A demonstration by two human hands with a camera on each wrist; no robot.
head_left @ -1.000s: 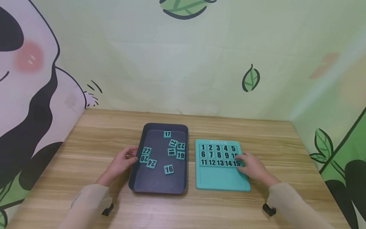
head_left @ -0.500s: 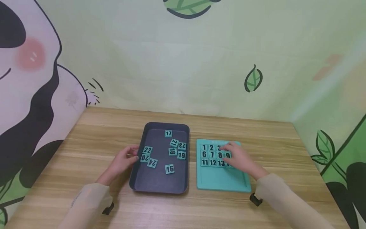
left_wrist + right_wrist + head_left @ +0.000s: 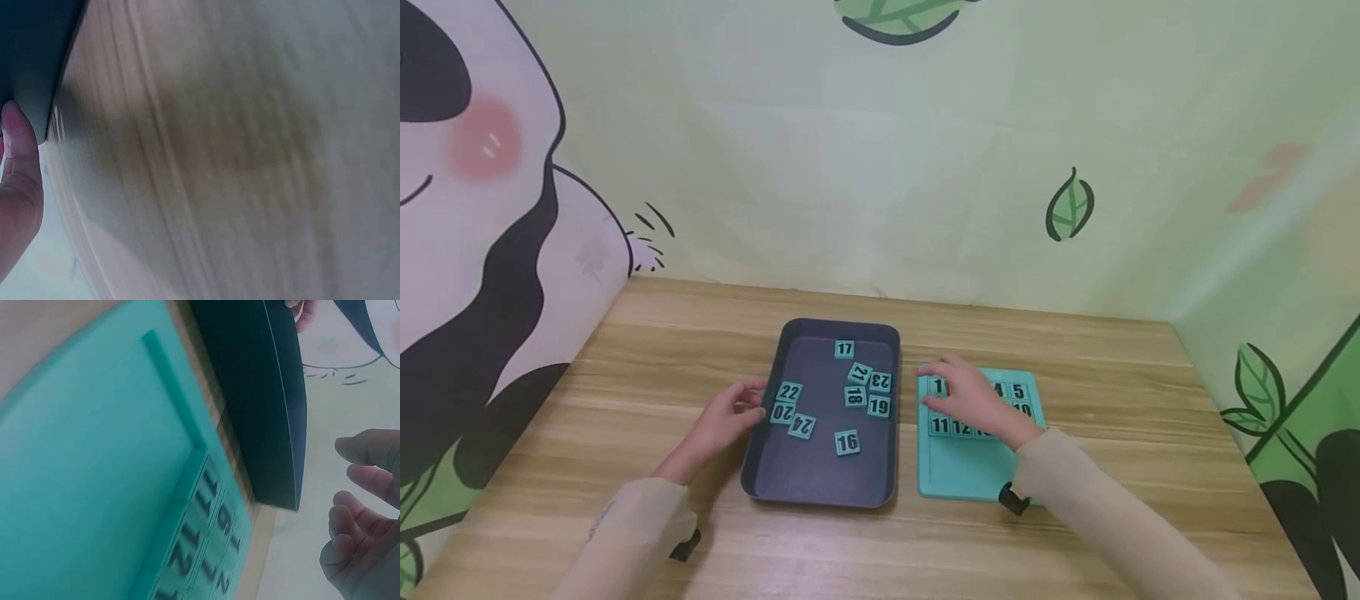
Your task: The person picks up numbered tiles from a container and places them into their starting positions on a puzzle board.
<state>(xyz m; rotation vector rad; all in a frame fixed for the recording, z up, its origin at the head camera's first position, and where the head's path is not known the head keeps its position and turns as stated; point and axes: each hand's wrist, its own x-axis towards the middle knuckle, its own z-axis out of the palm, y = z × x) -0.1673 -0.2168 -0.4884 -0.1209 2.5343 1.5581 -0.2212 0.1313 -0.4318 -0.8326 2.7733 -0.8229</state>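
My right hand (image 3: 976, 402) is over the turquoise number board (image 3: 962, 468), its fingers loosely bent and holding nothing in the right wrist view. It covers part of the rows of number tiles; tiles 4 and 5 show right of it, and 11 and 12 below. The board's lower part is bare. At the left side of the dark tray (image 3: 820, 479) rests my left hand (image 3: 721, 423), fingers touching its edge. In the left wrist view a thumb (image 3: 22, 140) lies against the tray's outer wall.
Several loose number tiles lie in the tray, among them tile 17 (image 3: 844, 349) near the far end, tile 16 (image 3: 847, 442) nearer me and tile 22 (image 3: 789, 392) at left. Tray and board stand side by side on a wooden table (image 3: 1112, 392), before a printed wall (image 3: 865, 208).
My right hand has moved left across the board, from beside tile 15 to over the left columns, uncovering tiles on the right. The left hand stays at the tray.
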